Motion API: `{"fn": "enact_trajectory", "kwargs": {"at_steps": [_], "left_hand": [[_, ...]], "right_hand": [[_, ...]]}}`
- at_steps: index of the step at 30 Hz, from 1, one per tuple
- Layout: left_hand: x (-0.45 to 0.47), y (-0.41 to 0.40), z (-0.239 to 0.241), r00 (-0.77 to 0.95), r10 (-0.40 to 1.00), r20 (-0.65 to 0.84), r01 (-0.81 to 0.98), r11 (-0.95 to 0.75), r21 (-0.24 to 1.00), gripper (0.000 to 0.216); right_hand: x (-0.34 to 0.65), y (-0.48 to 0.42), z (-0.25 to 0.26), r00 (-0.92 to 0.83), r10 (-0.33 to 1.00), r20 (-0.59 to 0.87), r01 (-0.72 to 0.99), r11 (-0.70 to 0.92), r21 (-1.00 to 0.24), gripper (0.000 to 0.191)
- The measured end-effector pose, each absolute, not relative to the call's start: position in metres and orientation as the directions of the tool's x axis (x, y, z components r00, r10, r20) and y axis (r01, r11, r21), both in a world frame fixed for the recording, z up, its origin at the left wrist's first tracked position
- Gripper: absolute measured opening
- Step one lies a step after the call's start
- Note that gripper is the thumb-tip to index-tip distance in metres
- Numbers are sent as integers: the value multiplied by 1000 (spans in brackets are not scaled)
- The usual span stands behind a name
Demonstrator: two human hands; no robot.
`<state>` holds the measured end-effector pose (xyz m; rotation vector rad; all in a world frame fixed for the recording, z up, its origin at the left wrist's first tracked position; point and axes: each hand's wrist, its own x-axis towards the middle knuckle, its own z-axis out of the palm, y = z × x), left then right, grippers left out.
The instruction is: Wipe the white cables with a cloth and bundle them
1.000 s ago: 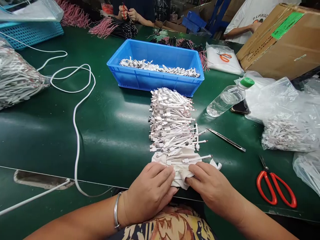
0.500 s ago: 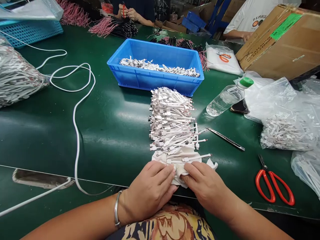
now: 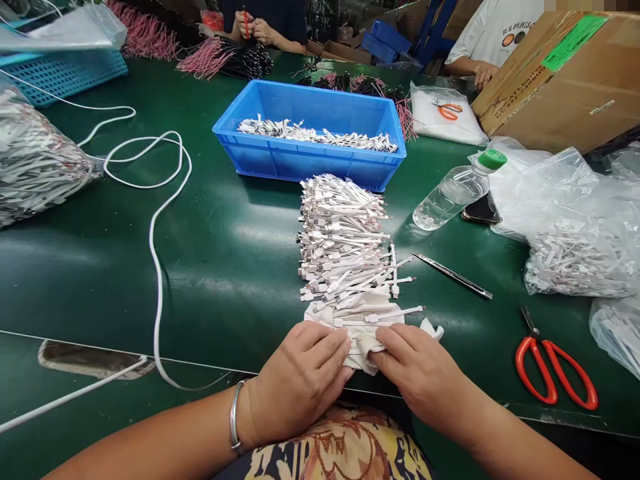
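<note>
My left hand [image 3: 300, 380] and my right hand [image 3: 425, 377] rest side by side at the near edge of the green table [image 3: 225, 253]. Both have their fingers curled and pressed on a white cloth [image 3: 363, 347], pinching its near fold. A few short white cable pieces [image 3: 385, 315] lie on the cloth just beyond my fingertips. Behind them a long heap of the same white cable pieces [image 3: 343, 233] stretches toward a blue bin [image 3: 310, 133] that holds more of them.
Tweezers [image 3: 453, 275], red-handled scissors [image 3: 555, 370] and a lying water bottle [image 3: 457, 190] are to the right, beside plastic bags of parts [image 3: 575, 253] and a cardboard box [image 3: 560, 80]. A white cable [image 3: 155, 233] loops at left. Other people work across the table.
My right hand's fingers have crept slightly along the cloth fold; the view shifted a little. The piles and tools have not moved.
</note>
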<state>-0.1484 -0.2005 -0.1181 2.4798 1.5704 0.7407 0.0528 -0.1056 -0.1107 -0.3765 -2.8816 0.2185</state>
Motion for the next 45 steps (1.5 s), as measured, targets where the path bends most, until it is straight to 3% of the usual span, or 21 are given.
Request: {"fn": "enact_trajectory", "kwargs": {"at_steps": [11, 24, 30, 38, 42, 45], "left_hand": [[-149, -201, -120, 356, 869, 343, 820, -467, 332, 31], [-150, -202, -120, 361, 870, 336, 817, -469, 335, 31], [-150, -202, -122, 373, 867, 331, 807, -479, 345, 32], [-154, -204, -119, 274, 909, 314, 766, -404, 500, 27], [-155, -200, -115, 197, 943, 267, 728, -323, 604, 22], [-154, -195, -112, 213, 959, 189, 757, -284, 588, 18]], "right_hand": [[52, -107, -112, -938, 286, 198, 257, 953, -159, 29], [52, -105, -112, -940, 301, 160, 266, 942, -206, 25], [47, -109, -114, -921, 326, 213, 270, 929, -252, 27], [73, -111, -120, -818, 509, 267, 418, 846, -330, 26], [85, -112, -130, -692, 631, 350, 487, 767, -419, 28], [90, -114, -136, -547, 695, 467, 511, 718, -472, 31]]}}
